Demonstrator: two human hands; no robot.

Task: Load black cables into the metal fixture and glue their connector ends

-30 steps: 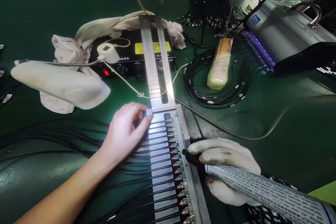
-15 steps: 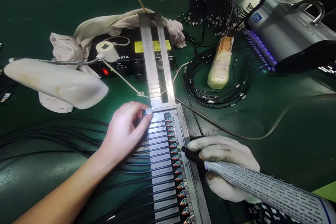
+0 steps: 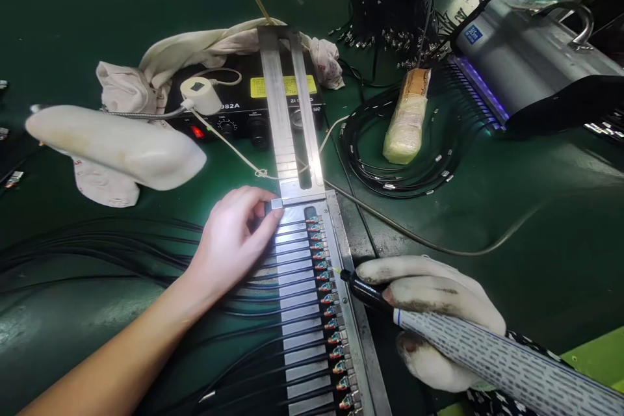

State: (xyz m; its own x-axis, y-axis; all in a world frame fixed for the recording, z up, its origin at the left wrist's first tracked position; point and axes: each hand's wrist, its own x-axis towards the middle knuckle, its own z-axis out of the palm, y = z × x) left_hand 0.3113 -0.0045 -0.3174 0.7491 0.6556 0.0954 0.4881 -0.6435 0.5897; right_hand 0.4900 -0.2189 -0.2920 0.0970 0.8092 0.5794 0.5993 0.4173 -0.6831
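My bare left hand (image 3: 234,234) pinches a small square metal block (image 3: 277,204) between thumb and forefinger, at the upper left edge of a long metal fixture (image 3: 364,331). Black cables lie side by side across the fixture, their stripped connector ends (image 3: 337,338) lined up along its right side. In a white glove with bare fingertips, my right hand (image 3: 443,292) grips a pen-shaped dispenser (image 3: 468,341) with a patterned wrap and black nozzle. Its thin yellowish tip (image 3: 337,270) points left at the connectors; whether it touches one cannot be made out.
Behind the fixture stands a black control box (image 3: 219,120) with a white cloth (image 3: 195,45) around it. A white lamp-like head (image 3: 117,146) hangs at left. Coiled cables (image 3: 355,162), a wrapped block (image 3: 405,120) and a grey UV lamp housing (image 3: 526,45) lie right.
My right hand has drawn back to the right and slightly down with the dispenser, its nozzle now farther from the connectors. My left hand keeps its pinch on the block.
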